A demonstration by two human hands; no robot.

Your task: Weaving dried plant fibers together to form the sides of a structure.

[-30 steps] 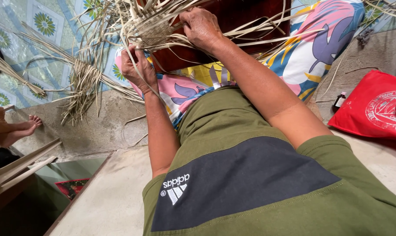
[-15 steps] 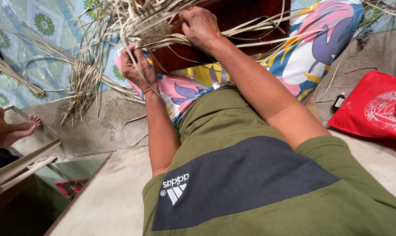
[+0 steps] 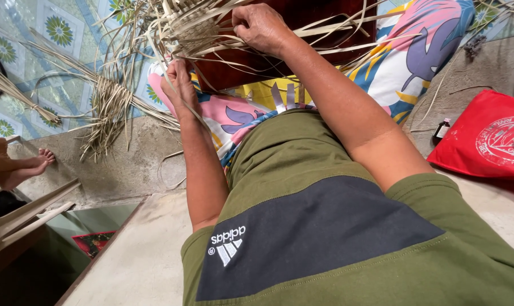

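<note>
A half-woven mat of pale dried leaf strips [image 3: 191, 28] rests on a dark red wooden board [image 3: 302, 22] across my lap. My left hand [image 3: 180, 88] grips a thin strip at the weave's lower edge, just below the woven patch. My right hand [image 3: 261, 25] presses on strips over the board, fingers curled around them. Loose strip ends fan out to both sides. My lap is covered by bright flowered cloth [image 3: 404, 62].
A bundle of loose strips [image 3: 106, 107] lies on the patterned tile floor at left. Another person's bare foot [image 3: 27, 167] and a pale plastic chair [image 3: 18, 218] are at far left. A red bag [image 3: 486, 139] and a small dark bottle [image 3: 441, 130] lie on the concrete ledge at right.
My left hand has risen and turned, pulling its strip upward toward the weave. My right hand shifted slightly up over the board.
</note>
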